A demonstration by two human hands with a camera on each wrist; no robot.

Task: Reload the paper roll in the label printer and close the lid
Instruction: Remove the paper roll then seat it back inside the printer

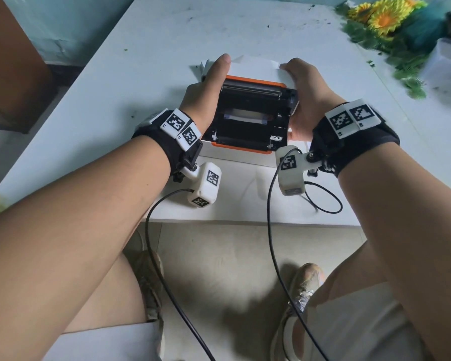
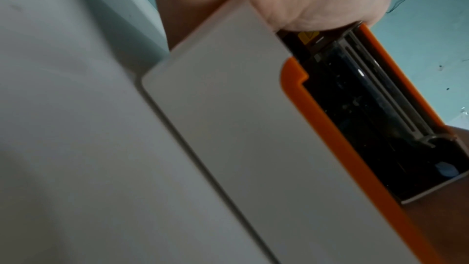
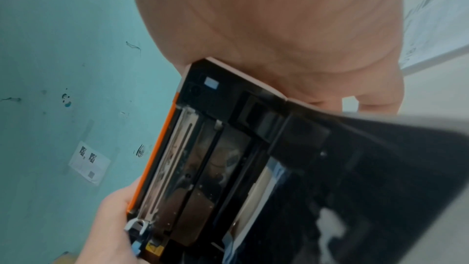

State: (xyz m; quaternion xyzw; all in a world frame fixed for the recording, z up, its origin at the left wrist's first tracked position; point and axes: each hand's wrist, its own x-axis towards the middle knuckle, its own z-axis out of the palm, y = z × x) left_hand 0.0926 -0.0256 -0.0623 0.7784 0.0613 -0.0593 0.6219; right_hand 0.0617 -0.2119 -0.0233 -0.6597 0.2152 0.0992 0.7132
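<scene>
Two hands are gripping one open label printer on a white table.

The left hand is curling its fingers round the lid's left edge, thumb lying along it; the right hand is clasping the right edge the same way. The lid, orange-rimmed, is standing tilted above the label printer, whose black bay is showing one white paper roll. One bunch of artificial flowers is lying well apart at the table's far right corner.

Light: dim, soft, cool daylight cast.
Shadows: faint beneath the arms, on the floor.
Blur: both wrist views smeared.
Distortion: wide-angle bending at picture edges.
</scene>
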